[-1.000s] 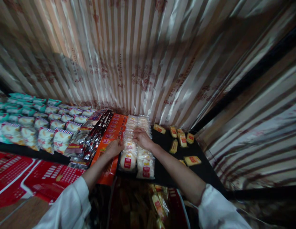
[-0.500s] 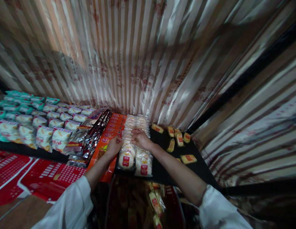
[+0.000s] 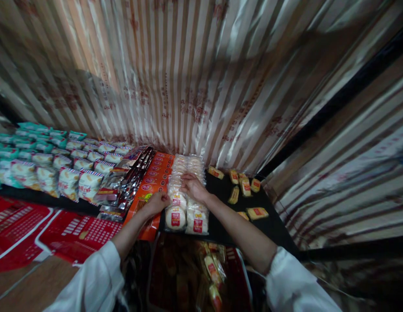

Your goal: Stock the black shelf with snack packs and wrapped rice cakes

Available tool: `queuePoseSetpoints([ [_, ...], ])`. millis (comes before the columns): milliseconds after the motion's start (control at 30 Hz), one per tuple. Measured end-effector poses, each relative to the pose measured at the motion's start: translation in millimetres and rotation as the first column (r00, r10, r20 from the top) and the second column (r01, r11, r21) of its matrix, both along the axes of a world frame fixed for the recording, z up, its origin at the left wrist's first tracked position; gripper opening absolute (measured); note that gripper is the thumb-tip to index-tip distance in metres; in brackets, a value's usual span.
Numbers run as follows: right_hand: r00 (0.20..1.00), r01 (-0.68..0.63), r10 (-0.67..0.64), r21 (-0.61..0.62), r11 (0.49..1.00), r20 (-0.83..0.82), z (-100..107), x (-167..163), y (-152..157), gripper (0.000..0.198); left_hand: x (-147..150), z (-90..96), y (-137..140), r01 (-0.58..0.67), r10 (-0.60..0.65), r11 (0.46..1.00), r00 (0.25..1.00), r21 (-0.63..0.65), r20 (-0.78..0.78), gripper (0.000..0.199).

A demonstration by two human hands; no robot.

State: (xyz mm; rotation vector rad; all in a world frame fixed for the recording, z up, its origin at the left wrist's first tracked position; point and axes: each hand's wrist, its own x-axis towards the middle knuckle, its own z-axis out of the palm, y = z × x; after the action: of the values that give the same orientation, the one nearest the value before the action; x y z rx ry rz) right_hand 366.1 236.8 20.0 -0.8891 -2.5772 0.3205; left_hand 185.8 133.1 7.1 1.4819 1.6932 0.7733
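Two overlapping rows of clear packets of round white rice crackers (image 3: pixel 176 218) with red labels lie side by side on the black-covered shelf. At the left row's outer edge, my left hand (image 3: pixel 157 203) is closed, its thumb and fingers pinched against a packet. My right hand (image 3: pixel 195 189) comes over the right row, fingers bent and closed on packet edges between the rows; its fingertips are partly hidden. An orange printed package (image 3: pixel 152 173) lies just beneath and left of my left hand.
Left stand silvery packs (image 3: pixel 130 182), white snack bags (image 3: pixel 91 186) and teal bags (image 3: pixel 32 128). Several yellow wrapped cakes (image 3: pixel 258 213) lie on the black shelf (image 3: pixel 217 225) at right. Below are a red-edged container (image 3: pixel 243 264) with packets and red printed bags (image 3: pixel 81 234). A striped curtain (image 3: pixel 175 86) hangs behind.
The view has shifted slightly, so the shelf goods appear a little further right. My left hand's fingers have come closer against the left row; my right hand stays over the right row.
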Motion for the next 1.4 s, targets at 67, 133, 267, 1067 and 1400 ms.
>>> queuePoseSetpoints([
  [67,1.0,-0.005,0.005,-0.009,1.0,-0.004,4,0,-3,0.006,3,2.9,1,-0.02,0.02,0.999,1.0,0.029,-0.008,0.003],
  [133,0.999,0.008,-0.008,0.001,1.0,-0.036,8,1,-8,0.005,8,6.2,3,-0.058,0.06,0.996,0.998,0.062,-0.036,0.004],
  [267,0.969,0.153,-0.138,0.062,0.986,-0.205,15,15,-31,0.013,19,11.9,10,-0.118,0.128,0.986,0.988,0.117,-0.083,0.006],
  [1067,0.57,0.63,-0.766,-0.441,0.64,-0.297,-41,57,-180,0.07,56,-45.4,-71,-0.046,0.247,0.787,0.937,0.615,-0.247,0.029],
  [1400,0.719,0.578,-0.624,-0.236,0.781,-0.307,-51,-5,-169,0.062,52,-49.2,-82,-0.066,0.327,0.69,0.917,0.721,-0.229,0.031],
])
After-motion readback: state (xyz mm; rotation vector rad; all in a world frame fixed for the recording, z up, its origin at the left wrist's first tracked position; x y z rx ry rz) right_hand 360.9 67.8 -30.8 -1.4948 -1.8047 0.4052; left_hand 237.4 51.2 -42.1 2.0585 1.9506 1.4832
